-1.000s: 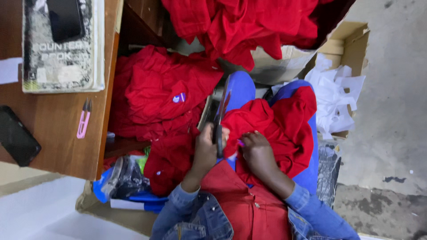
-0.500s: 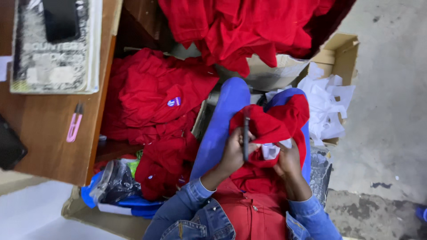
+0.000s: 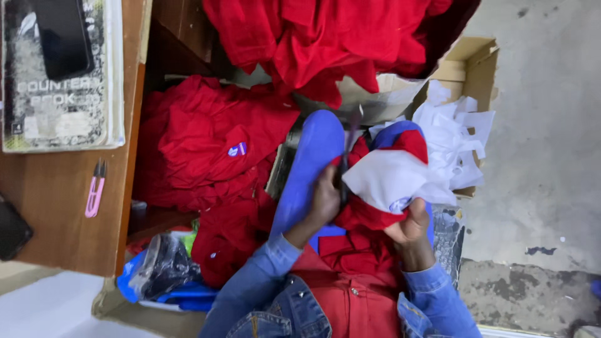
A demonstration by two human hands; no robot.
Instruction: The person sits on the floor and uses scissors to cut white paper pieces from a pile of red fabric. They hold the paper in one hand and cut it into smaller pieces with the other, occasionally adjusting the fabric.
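Note:
A red garment (image 3: 357, 263) lies over my lap, with part of it turned so its white inner lining (image 3: 391, 178) shows. My left hand (image 3: 324, 200) grips dark scissors (image 3: 348, 153) with the blades pointing away from me, right against the fabric's edge. My right hand (image 3: 410, 222) pinches the red and white cloth from below and holds it up. My blue-clad legs (image 3: 311, 169) are under the cloth. Denim sleeves cover both forearms.
A pile of red garments (image 3: 213, 141) sits at my left, more red cloth (image 3: 325, 37) hangs above. A cardboard box (image 3: 469, 69) with white fabric pieces (image 3: 457, 134) is at the right. The wooden desk (image 3: 62, 206) holds a book (image 3: 59, 94), phone, pink thread snips (image 3: 95, 188).
The garment has been turned over so the white lining now faces up. Both hands have shifted right along the cloth, and the scissors have moved with the left hand.

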